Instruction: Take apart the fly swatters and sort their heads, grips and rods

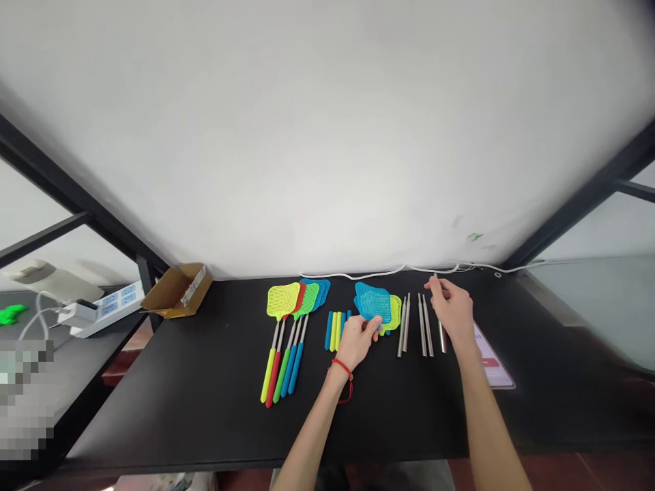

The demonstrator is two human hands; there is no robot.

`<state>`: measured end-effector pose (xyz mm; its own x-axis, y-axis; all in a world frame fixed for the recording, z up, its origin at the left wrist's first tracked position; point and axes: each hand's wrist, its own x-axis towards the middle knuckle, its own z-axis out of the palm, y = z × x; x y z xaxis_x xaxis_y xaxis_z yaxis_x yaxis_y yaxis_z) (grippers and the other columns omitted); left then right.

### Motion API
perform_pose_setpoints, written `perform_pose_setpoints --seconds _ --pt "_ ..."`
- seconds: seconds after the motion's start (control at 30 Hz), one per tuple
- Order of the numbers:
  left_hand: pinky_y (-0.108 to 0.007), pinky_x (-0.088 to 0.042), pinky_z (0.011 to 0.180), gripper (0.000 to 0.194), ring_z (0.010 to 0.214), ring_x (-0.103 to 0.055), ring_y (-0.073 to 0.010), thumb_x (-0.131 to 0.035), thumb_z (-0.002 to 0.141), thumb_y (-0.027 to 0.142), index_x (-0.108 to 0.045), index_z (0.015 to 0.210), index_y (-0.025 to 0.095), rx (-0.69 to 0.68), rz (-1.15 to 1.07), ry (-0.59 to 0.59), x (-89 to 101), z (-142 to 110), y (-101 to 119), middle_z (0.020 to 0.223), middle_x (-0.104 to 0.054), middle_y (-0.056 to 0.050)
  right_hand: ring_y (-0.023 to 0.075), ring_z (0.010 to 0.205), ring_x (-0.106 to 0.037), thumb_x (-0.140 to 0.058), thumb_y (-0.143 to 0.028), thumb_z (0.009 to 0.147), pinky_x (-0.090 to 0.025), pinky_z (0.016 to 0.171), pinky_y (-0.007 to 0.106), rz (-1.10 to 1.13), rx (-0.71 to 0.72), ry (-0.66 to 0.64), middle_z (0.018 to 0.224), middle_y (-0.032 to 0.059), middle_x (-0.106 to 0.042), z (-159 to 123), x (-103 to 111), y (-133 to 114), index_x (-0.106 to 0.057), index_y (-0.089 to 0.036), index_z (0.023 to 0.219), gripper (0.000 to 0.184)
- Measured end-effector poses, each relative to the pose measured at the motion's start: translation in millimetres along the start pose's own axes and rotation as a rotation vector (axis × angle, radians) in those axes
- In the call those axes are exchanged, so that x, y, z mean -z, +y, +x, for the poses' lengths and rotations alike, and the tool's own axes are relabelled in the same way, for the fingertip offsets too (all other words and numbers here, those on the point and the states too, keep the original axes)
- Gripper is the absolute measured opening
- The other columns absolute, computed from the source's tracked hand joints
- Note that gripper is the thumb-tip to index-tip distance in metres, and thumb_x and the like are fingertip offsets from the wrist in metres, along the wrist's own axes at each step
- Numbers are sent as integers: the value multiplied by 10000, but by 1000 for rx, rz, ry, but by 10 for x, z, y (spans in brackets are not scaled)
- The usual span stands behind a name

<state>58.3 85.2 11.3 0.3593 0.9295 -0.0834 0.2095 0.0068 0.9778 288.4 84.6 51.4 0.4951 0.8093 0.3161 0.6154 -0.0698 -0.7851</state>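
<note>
My left hand (357, 339) pinches a blue fly swatter head (375, 305) by its narrow neck. Under and beside that head lie more loose heads, among them a yellow one (395, 312). With thumb and fingers closed, my right hand (453, 307) holds a slim metal rod (443, 337), partly hidden behind it. Several similar metal rods (424, 326) lie between my hands. Close to the left hand is a row of blue and yellow handle grips (335, 331), partly covered by the hand.
Several assembled fly swatters (283, 334) in yellow, red, green and blue lie left of my hands. A cardboard box (177, 290) and a power strip (115, 307) stand farther left. A printed card (494, 358) lies under my right forearm. A white cable (353, 276) runs along the wall.
</note>
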Motion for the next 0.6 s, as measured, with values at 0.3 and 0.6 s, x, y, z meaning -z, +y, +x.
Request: perform_pose_setpoints --seconds 0.3,0.6 --pt "-257 -350 496 533 450 -512 -138 -534 909 609 -424 557 225 69 105 58 -105 -45 21 455 -567 -19 207 632 -576 -476 -400 1002 -285 618 303 -493 15 -163 706 73 -690 -96 -114 247 -680 -194 781 365" --pt "-277 -387 524 527 482 -581 -176 -474 934 646 -474 615 226 58 164 106 -151 -31 -23 463 -560 -17 294 888 -676 -442 -411 1027 -369 696 332 -665 -62 -244 972 124 -755 -94 -113 314 -701 -179 1130 363"
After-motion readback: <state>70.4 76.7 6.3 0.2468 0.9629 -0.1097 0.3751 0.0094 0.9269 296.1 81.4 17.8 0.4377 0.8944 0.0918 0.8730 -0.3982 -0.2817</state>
